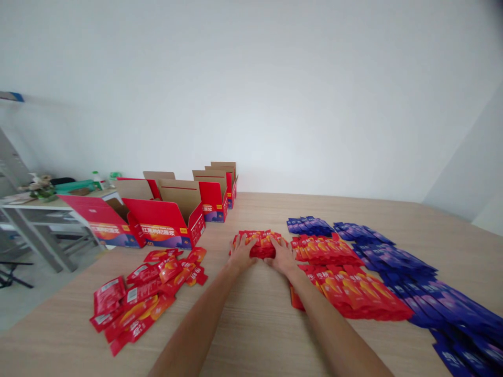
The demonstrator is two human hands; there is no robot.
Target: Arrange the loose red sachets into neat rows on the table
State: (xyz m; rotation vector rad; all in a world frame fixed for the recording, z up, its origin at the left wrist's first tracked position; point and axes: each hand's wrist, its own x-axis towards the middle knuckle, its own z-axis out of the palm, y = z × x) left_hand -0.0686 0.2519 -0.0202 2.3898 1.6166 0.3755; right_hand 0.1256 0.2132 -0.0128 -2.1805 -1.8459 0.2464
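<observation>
A compact row of red sachets [261, 242] lies on the wooden table, held between both hands. My left hand [241, 254] grips its left end, fingers over the top and thumb at the front edge. At the right end, my right hand [282, 256] presses in the same way, its thumb close to the left one. Right beside it are stacked rows of red sachets [353, 290], partly hidden by my right forearm, and a smaller red row [326, 249] behind them. Loose red sachets [143, 288] lie scattered left of my left arm.
Open red boxes [165, 222] stand at the back left, with more boxes [214, 201] behind. Rows of blue sachets [396, 262] run along the right side of the table [251, 335]. A side desk [58, 204] with a plant and bottle is far left.
</observation>
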